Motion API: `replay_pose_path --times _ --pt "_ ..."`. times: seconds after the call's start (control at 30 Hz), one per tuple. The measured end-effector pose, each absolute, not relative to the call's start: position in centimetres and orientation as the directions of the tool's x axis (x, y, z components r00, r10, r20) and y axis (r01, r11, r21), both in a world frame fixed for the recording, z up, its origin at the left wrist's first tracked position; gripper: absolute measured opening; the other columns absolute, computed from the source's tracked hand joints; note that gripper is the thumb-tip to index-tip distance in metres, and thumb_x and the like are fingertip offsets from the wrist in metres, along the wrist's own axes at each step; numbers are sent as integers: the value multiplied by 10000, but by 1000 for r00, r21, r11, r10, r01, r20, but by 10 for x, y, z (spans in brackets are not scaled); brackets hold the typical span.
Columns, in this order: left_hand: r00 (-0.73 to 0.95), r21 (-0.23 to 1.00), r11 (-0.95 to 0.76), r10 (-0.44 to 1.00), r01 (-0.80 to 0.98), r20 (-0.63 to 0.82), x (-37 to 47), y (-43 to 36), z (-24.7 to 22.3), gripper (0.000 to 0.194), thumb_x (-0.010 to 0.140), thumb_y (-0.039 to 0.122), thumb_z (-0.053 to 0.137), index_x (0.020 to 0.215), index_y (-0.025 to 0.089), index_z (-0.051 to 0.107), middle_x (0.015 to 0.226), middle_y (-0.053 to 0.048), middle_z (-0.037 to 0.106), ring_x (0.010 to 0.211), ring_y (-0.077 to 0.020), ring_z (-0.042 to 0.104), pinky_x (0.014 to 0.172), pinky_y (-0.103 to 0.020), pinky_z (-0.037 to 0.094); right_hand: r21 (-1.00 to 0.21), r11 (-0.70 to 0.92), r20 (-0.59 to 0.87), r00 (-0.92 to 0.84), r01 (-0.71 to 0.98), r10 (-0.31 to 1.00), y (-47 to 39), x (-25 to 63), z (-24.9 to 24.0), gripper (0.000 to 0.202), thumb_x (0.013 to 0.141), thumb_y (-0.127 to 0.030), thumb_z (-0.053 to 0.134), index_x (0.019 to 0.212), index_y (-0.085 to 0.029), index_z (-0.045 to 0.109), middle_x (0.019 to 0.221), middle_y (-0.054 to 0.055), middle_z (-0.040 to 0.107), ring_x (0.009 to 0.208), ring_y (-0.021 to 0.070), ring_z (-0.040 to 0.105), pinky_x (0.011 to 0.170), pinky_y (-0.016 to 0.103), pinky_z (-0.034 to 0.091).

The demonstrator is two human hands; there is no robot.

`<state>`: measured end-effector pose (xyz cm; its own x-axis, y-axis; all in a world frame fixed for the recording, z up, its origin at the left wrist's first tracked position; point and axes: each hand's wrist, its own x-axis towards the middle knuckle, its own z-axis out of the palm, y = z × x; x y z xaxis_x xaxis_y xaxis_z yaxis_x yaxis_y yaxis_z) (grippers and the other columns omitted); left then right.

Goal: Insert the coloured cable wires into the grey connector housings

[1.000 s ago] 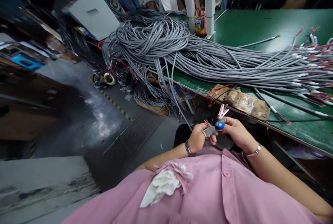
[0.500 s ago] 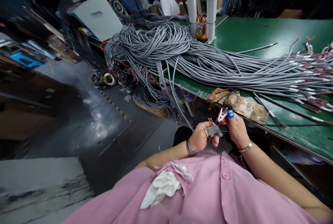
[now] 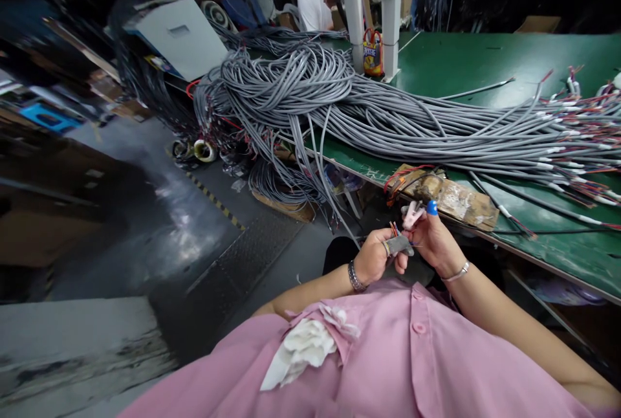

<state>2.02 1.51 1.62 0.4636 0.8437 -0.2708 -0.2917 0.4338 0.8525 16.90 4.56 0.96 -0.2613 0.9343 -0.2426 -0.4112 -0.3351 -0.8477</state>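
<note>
My left hand (image 3: 372, 257) is closed around a small bunch of thin coloured wires (image 3: 394, 229), whose orange and blue ends poke up above the fingers. A worn grey wrap (image 3: 398, 245) covers the thumb. Close beside it, my right hand (image 3: 440, 244) has a blue cover (image 3: 431, 208) on its thumb tip. Between that thumb and the bent fingers sits a pale pink clip (image 3: 413, 216), its lower end close to the wires. The fingers behind the clip are partly hidden, and whether the clip grips a wire is too small to tell.
Long grey cables (image 3: 388, 120) lie heaped across the green table (image 3: 485, 59), stripped ends at right. A taped cardboard piece (image 3: 458, 200) with wires rests on the near edge. White posts (image 3: 391, 36) and a grey box (image 3: 187, 33) stand behind. A person (image 3: 313, 4) sits beyond.
The pink clip has turned and come slightly lower, nearer the wires, with my right fingers closer to my left hand. My left hand has stayed nearly still.
</note>
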Motion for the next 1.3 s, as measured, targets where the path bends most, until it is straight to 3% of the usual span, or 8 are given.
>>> replay_pose_path --times 0.1,0.17,0.4,0.57,0.8,1.0,1.3 --pt "451 871 394 860 -292 -238 16 9 18 332 766 419 650 705 95 608 490 -35 593 379 -125 526 406 -239 422 -749 -369 -288 -232 -551 929 44 174 8 583 753 -774 440 825 -229 635 757 37 623 645 152 555 611 279 474" --pt "423 896 344 882 -280 -206 13 5 20 339 776 426 649 701 98 607 509 -37 603 406 -127 544 434 -248 448 -726 -408 -303 -275 -554 913 43 176 10 568 774 -753 439 819 -223 636 772 39 623 657 150 559 620 277 473" --pt "235 943 191 964 -273 -127 17 4 22 360 779 463 651 744 108 602 579 -34 633 466 -131 586 485 -260 494 -775 -331 -272 -189 -539 944 40 172 15 283 795 -490 647 796 -209 618 723 -1 583 616 123 503 590 257 432" --pt "216 941 204 965 -271 -147 23 7 22 374 767 478 654 762 108 602 586 -38 638 475 -134 594 499 -265 508 -788 -324 -264 -188 -523 946 39 167 15 369 803 -567 597 750 -202 596 659 -4 532 568 122 461 559 270 417" --pt "220 942 223 961 -252 -169 23 9 23 403 758 503 655 755 103 600 575 -47 639 468 -143 598 482 -266 497 -945 -85 -139 154 -317 978 38 166 0 391 792 -579 609 675 -210 553 594 -11 525 518 117 423 539 273 384" --pt "236 940 231 956 -252 -172 26 10 21 392 758 495 659 756 108 598 577 -42 640 469 -138 596 488 -265 503 -852 -278 -238 -145 -443 960 44 164 4 579 726 -773 487 773 -208 607 669 33 577 528 151 498 511 309 430" --pt "261 940 271 941 -205 -215 27 9 17 400 762 508 649 744 113 585 583 -43 641 470 -140 600 489 -260 500 -816 -285 -214 -195 -503 957 45 160 3 640 649 -819 512 830 -217 629 646 47 592 556 191 552 508 332 465"
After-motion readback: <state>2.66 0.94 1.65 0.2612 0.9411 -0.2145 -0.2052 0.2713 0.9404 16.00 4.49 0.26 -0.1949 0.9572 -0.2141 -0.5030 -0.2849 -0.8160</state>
